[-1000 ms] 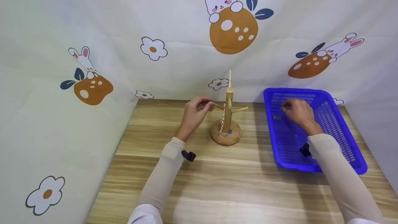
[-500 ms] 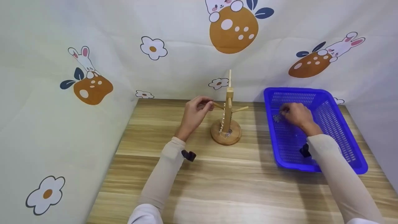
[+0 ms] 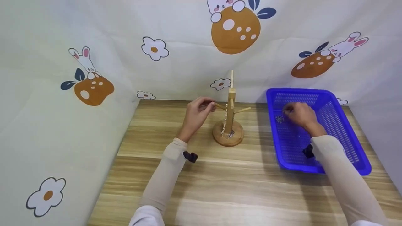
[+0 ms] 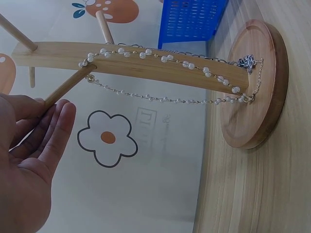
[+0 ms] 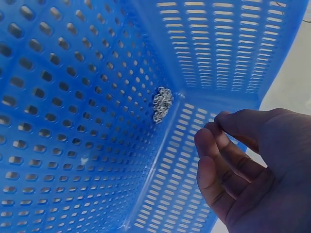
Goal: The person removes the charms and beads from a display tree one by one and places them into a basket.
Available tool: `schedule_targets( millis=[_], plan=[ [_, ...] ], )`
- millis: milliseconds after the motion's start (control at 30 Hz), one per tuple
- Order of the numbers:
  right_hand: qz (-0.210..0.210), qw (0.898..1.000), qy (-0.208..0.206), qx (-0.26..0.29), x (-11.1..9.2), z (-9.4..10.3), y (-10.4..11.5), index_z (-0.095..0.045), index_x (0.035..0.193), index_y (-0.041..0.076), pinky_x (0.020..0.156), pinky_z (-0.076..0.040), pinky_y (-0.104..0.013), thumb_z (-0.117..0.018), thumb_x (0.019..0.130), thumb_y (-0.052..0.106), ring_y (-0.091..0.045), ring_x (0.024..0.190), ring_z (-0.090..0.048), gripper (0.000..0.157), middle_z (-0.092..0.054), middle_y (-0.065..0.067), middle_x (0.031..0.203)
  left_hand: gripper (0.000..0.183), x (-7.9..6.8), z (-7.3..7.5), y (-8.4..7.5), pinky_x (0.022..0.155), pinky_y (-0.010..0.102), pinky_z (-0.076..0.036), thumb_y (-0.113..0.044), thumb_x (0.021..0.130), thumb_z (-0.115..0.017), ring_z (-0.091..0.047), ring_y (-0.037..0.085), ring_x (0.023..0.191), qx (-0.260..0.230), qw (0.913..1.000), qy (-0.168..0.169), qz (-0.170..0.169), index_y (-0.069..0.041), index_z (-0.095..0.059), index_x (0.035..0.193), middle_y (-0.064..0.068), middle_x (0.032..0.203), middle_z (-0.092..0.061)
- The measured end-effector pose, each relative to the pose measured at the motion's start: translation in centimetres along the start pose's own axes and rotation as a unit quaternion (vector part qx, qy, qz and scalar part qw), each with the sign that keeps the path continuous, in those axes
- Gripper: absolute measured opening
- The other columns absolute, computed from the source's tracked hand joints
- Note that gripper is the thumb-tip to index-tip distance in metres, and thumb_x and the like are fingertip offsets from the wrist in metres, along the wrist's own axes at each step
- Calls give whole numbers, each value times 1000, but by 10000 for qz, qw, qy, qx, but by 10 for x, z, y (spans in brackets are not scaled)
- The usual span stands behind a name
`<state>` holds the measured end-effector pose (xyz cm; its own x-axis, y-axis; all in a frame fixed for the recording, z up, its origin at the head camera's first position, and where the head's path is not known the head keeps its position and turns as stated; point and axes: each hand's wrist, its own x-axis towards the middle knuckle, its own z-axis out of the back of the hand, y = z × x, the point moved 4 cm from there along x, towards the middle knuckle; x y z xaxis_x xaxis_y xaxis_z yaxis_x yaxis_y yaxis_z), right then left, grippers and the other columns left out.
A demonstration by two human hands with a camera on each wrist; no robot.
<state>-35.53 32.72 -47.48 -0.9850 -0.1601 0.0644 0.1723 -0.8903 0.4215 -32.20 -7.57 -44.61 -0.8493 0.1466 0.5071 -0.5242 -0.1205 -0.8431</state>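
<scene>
A wooden jewelry stand (image 3: 230, 121) with several pegs stands upright on its round base. My left hand (image 3: 197, 113) pinches the tip of its left peg (image 4: 69, 87) between thumb and fingers. From that peg hangs a pearl-beaded necklace (image 4: 165, 59), its lower end reaching the base. A darker chain with a silvery cluster (image 4: 247, 63) hangs behind the post. My right hand (image 3: 301, 115) is inside the blue basket (image 3: 326, 171), fingers loosely bent, with nothing visible between them. Just beyond its fingertips, a bunched silver chain (image 5: 162, 103) lies at the foot of the basket's wall.
Wood-grain tabletop (image 3: 220, 188) runs beneath the stand and basket. A patterned cloth (image 3: 185, 72) with rabbits and flowers hangs close behind them and along the sides. The basket stands to the right of the stand, with perforated walls.
My right hand has lowered slightly in the basket toward the bunched chain, then stayed nearly still. My left hand keeps its grip on the peg, and the stand has not moved.
</scene>
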Motion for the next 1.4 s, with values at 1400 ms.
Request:
schedule_targets(
  millis=[1400],
  plan=[
    [1782, 9807, 195, 779, -14, -32, 143, -83, 106, 3, 75, -68, -42, -75, 98, 10, -26, 84, -78, 12, -83, -12, 99, 14, 0, 1, -2, 79, 27, -70, -1, 98, -75, -78, 34, 86, 193, 9997, -141, -80, 11, -73, 106, 23, 101, -75]
  ],
)
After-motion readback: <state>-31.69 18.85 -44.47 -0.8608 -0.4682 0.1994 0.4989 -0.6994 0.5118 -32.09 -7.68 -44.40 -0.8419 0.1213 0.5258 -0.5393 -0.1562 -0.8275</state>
